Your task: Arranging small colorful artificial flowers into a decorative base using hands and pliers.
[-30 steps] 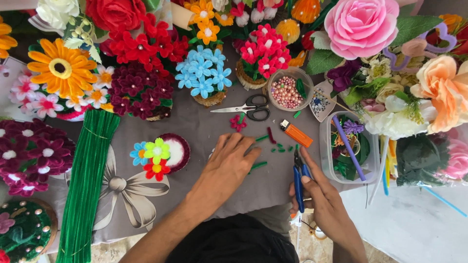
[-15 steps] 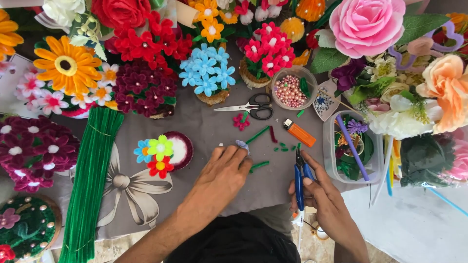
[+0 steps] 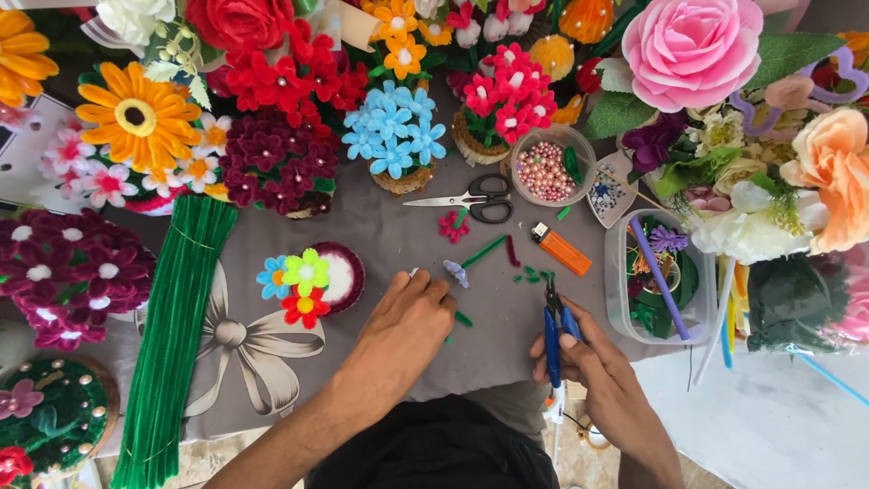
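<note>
Blue-handled pliers (image 3: 554, 337) are sitting gripped in my right hand's (image 3: 593, 362) fingers, just below the orange lighter (image 3: 561, 248). My left hand (image 3: 412, 317) is curling its fingers over a small pale piece (image 3: 455, 272), left of that lighter.

A: Left hand (image 3: 407, 317)?
B: Palm down, back of hand to the camera, fingers (image 3: 433, 292) curled under and bunched at the tips; whether they pinch anything, cannot tell. Forearm bare, running in from lower left.
A: Right hand (image 3: 584, 358)?
B: Lower and to the right, well apart from the left. Fingers closed in a grip, thumb across the top, knuckles raised. Wrist slightly bent; forearm enters from the bottom right.
</note>
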